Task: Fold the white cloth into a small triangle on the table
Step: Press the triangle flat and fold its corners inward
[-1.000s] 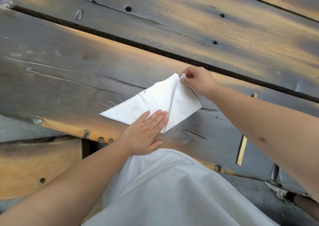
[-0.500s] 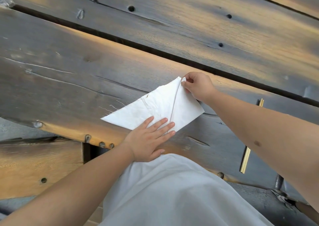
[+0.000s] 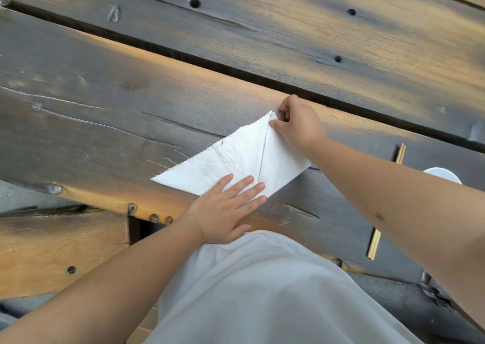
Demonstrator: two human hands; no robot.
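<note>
The white cloth (image 3: 236, 157) lies folded flat on the dark wooden table (image 3: 105, 107), in a triangular shape with frayed threads along its left edge. A fold line runs from its top tip down to the near edge. My left hand (image 3: 228, 209) rests flat on the near corner, fingers spread, pressing it down. My right hand (image 3: 296, 123) pinches the top tip of the cloth between thumb and fingers, holding the folded flap against the layer below.
A pair of pale chopsticks (image 3: 385, 202) lies on the table to the right, partly under my right forearm. A white round object (image 3: 443, 174) peeks out beyond that arm. A wide gap (image 3: 183, 54) runs between planks. My white garment (image 3: 262, 291) covers the near edge.
The right flap of the cloth, lifted a second ago, has come down flat. My right hand carried its corner to the top tip. My left hand slid slightly right along the near edge.
</note>
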